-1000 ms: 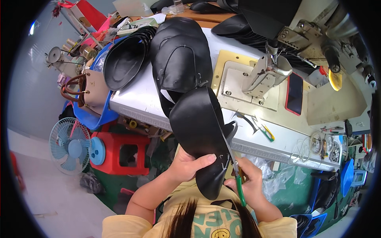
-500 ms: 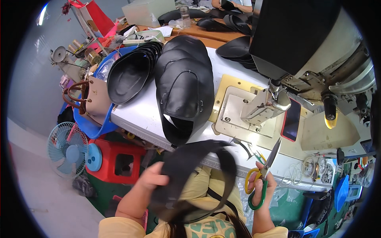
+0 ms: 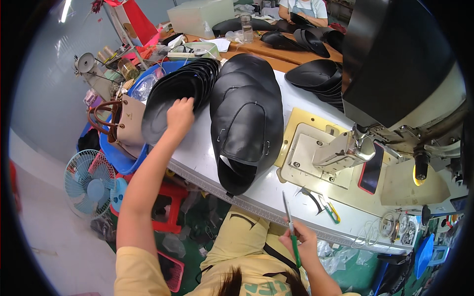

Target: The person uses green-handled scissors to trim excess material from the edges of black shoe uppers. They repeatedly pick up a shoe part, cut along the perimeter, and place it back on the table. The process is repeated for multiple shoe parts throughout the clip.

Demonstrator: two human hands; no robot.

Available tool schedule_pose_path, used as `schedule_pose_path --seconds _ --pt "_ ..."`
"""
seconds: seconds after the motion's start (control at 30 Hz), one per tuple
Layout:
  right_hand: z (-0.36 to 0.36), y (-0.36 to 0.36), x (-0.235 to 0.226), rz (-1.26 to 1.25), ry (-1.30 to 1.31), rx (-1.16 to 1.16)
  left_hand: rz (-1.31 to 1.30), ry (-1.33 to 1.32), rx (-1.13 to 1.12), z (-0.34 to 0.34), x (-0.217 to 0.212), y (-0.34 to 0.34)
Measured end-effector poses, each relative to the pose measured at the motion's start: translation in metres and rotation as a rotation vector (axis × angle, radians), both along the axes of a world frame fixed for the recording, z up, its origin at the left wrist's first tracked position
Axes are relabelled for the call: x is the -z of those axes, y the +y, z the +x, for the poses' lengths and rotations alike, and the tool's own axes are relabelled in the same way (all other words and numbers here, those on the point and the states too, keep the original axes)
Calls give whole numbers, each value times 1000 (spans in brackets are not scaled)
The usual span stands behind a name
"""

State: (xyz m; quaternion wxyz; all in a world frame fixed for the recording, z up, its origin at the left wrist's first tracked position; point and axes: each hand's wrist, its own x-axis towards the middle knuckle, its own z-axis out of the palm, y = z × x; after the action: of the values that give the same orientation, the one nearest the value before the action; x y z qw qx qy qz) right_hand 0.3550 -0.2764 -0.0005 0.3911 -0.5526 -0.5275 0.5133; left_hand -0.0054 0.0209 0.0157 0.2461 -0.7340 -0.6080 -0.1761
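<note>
At the far left of the frame a small fan (image 3: 88,183) stands on the floor, with a tan handbag (image 3: 127,126) above it, beside a blue tub (image 3: 116,154). Just right of the bag, the left hand (image 3: 179,114) reaches up from the lower left with its fingers spread flat on the front piece of a stack of black curved pieces (image 3: 177,93) leaning at the left end of the white surface (image 3: 202,153); it presses on the piece rather than gripping it. In the middle of the frame a pile of black leather pieces (image 3: 247,118) lies on the surface, its lower end hanging over the near edge. Lower centre-right, the right hand (image 3: 298,241) is closed round green-handled scissors (image 3: 291,232), blades pointing up toward the surface edge. Further right sits the sewing machine (image 3: 340,150) on its pale bed, with a dark phone (image 3: 372,170) next to it and small snips (image 3: 328,207) below. More black pieces (image 3: 316,76) are stacked at upper right.
</note>
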Motion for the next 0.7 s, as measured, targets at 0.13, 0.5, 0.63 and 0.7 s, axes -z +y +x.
schedule_pose_path --seconds 0.13,0.5,0.63,0.7 --pt "4 -5 3 -3 46 -55 286 -149 78 41 -12 16" --pt "-25 15 1 -87 225 -280 -828 -1924 264 91 -10 -140" --pt "-34 23 -11 -66 71 -255 -556 -2037 250 105 -2 -156" --pt "-34 20 -11 -48 54 -222 -468 -2081 361 120 -13 -171"
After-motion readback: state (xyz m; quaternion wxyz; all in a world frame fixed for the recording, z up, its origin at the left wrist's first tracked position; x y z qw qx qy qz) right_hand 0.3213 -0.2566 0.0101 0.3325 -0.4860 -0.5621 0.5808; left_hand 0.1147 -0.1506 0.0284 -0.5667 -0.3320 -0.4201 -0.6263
